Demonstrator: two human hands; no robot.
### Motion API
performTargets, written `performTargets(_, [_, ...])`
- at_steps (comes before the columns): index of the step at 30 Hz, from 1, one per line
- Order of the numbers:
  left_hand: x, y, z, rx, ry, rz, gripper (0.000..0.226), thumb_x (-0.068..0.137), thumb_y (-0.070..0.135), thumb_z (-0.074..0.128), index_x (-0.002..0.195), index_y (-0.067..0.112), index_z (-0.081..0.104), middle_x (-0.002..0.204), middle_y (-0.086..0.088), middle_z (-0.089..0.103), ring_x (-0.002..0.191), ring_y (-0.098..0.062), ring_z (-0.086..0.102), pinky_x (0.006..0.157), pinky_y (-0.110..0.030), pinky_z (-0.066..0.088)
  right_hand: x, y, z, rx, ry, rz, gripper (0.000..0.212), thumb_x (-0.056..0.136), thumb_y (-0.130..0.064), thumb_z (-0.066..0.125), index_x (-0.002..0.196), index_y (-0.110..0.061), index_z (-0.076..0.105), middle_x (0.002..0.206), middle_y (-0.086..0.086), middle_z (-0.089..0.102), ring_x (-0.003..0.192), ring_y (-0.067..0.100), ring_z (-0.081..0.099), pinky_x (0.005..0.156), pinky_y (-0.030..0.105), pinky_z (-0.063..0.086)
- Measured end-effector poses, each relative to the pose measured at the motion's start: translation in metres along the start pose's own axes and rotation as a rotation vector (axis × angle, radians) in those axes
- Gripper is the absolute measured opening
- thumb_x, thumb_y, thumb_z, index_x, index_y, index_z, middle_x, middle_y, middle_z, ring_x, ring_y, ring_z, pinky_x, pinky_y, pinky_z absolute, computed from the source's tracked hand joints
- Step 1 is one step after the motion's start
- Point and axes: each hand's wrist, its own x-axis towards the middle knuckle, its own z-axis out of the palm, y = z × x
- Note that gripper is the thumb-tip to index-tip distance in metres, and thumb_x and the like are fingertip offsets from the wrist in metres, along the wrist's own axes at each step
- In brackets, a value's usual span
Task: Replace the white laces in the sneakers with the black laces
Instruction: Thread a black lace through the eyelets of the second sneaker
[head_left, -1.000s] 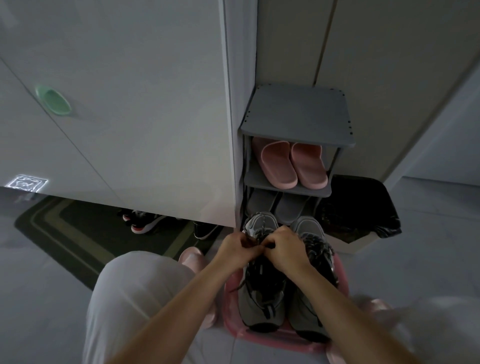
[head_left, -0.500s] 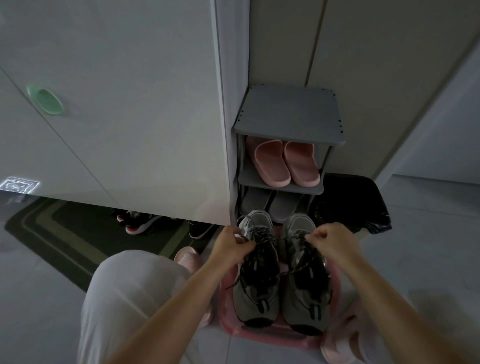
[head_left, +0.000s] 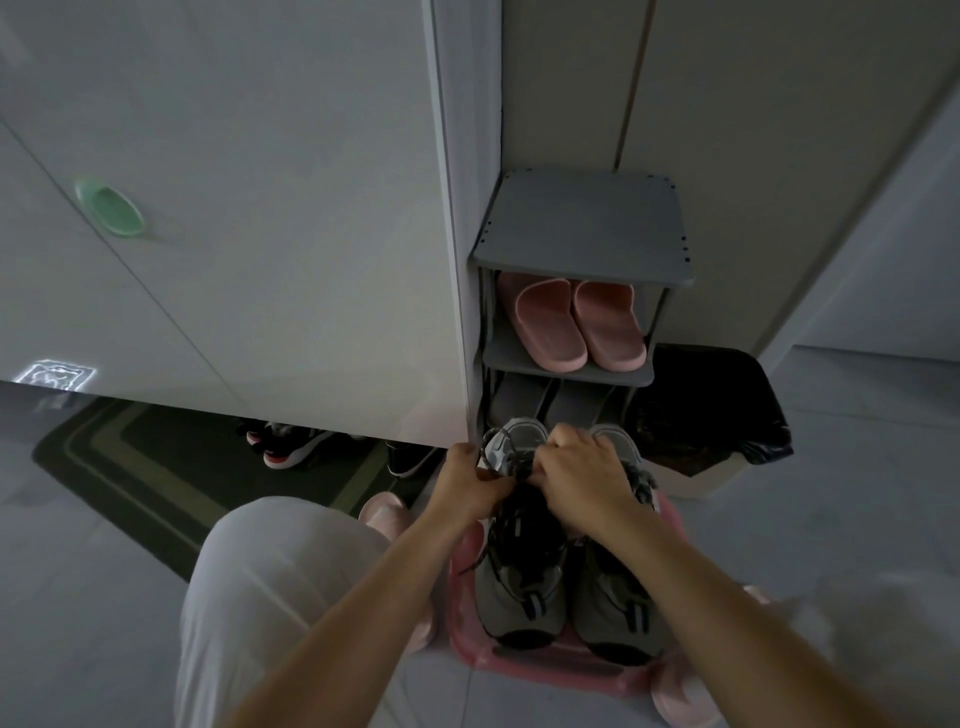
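Observation:
Two grey sneakers stand side by side on a pink stool, toes toward me. The left sneaker carries a black lace that loops up near its far end. My left hand pinches one part of this lace. My right hand is curled over the other part, close beside the left hand. The right sneaker sits untouched, partly hidden under my right forearm. No white lace shows.
A grey shoe rack stands just behind, with pink slippers on its middle shelf. A bin with a black bag is to its right. A white cabinet fills the left, with dark shoes and a green mat below.
My right hand has moved left from over the right sneaker back to the left sneaker, meeting my left hand on the black lace.

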Motion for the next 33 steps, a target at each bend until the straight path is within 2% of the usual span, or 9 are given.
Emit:
performTargets(2, [0.0,-0.001,-0.001,-0.019,-0.024,0.006,0.072,0.079,0.003,0.067,0.139,0.009,0.027,0.104,-0.011,0.055,0.09,-0.027,0.06,0.076,-0.043,0.054,-0.002,0.01,-0.006,0.011,0.017,0.034,0.027,0.096,-0.035,0.047,0.114,-0.019,0.058,0.119,0.002,0.045,0.116,0.023,0.044,0.094,0.034,0.032])
performTargets(4, [0.001,-0.002,-0.002,0.04,-0.029,0.065,0.063,0.081,0.003,0.064,0.137,0.012,0.035,0.107,-0.014,0.057,0.089,-0.028,0.061,0.074,-0.044,0.054,-0.007,0.027,-0.011,0.012,0.039,0.119,0.027,0.096,-0.036,0.045,0.113,-0.02,0.058,0.117,0.002,0.045,0.114,0.023,0.046,0.092,0.035,0.033])
performTargets(8, [-0.002,0.0,0.0,0.244,-0.013,0.188,0.028,0.085,0.009,0.061,0.112,0.007,0.064,0.106,-0.011,0.067,0.09,-0.024,0.065,0.079,-0.036,0.055,-0.02,0.062,-0.012,-0.028,0.003,0.261,0.03,0.098,-0.04,0.039,0.115,-0.022,0.056,0.118,0.002,0.048,0.112,0.022,0.049,0.09,0.034,0.036])
performTargets(13, [-0.002,0.0,0.002,0.289,0.026,0.18,0.007,0.084,0.014,0.061,0.088,0.01,0.066,0.077,-0.007,0.064,0.069,-0.024,0.061,0.072,-0.039,0.054,-0.029,0.082,-0.016,-0.071,0.082,0.341,0.03,0.098,-0.04,0.038,0.111,-0.02,0.057,0.114,0.002,0.057,0.109,0.022,0.055,0.087,0.034,0.037])
performTargets(18, [-0.001,-0.004,0.001,0.323,0.019,0.158,0.018,0.084,0.015,0.061,0.067,0.011,0.065,0.064,-0.009,0.06,0.06,-0.023,0.059,0.067,-0.042,0.054,-0.037,0.109,-0.025,0.1,0.138,0.462,0.027,0.096,-0.041,0.045,0.099,-0.017,0.058,0.096,0.005,0.068,0.096,0.027,0.063,0.076,0.033,0.036])
performTargets(22, [-0.001,-0.002,0.002,0.379,0.012,0.159,0.023,0.084,0.017,0.06,0.066,0.003,0.065,0.058,-0.008,0.057,0.057,-0.022,0.056,0.061,-0.035,0.049,-0.042,0.117,-0.032,0.152,0.149,0.495,0.029,0.09,-0.045,0.054,0.089,-0.017,0.061,0.089,0.005,0.068,0.092,0.027,0.063,0.078,0.035,0.041])
performTargets(26, [0.002,-0.005,0.001,0.393,0.028,0.112,0.031,0.083,0.021,0.061,0.072,-0.007,0.065,0.06,-0.013,0.056,0.057,-0.023,0.057,0.064,-0.043,0.054,-0.048,0.119,-0.036,0.114,0.156,0.516,0.029,0.091,-0.044,0.053,0.09,-0.016,0.061,0.086,0.005,0.068,0.088,0.026,0.063,0.075,0.032,0.039])
performTargets(30, [0.002,-0.006,0.001,0.411,0.033,0.097,0.033,0.084,0.025,0.061,0.074,-0.007,0.065,0.062,-0.013,0.054,0.056,-0.022,0.052,0.057,-0.035,0.047,-0.055,0.123,-0.04,0.159,0.163,0.582,0.031,0.089,-0.046,0.056,0.088,-0.016,0.061,0.082,0.005,0.065,0.086,0.027,0.063,0.073,0.033,0.043])
performTargets(33, [0.0,-0.004,0.002,0.422,0.018,0.102,0.03,0.085,0.027,0.062,0.068,0.001,0.062,0.064,-0.012,0.054,0.06,-0.024,0.055,0.062,-0.033,0.05,-0.058,0.119,-0.044,0.258,0.139,0.624,0.032,0.087,-0.047,0.059,0.081,-0.016,0.06,0.074,0.003,0.061,0.074,0.024,0.059,0.06,0.028,0.041])
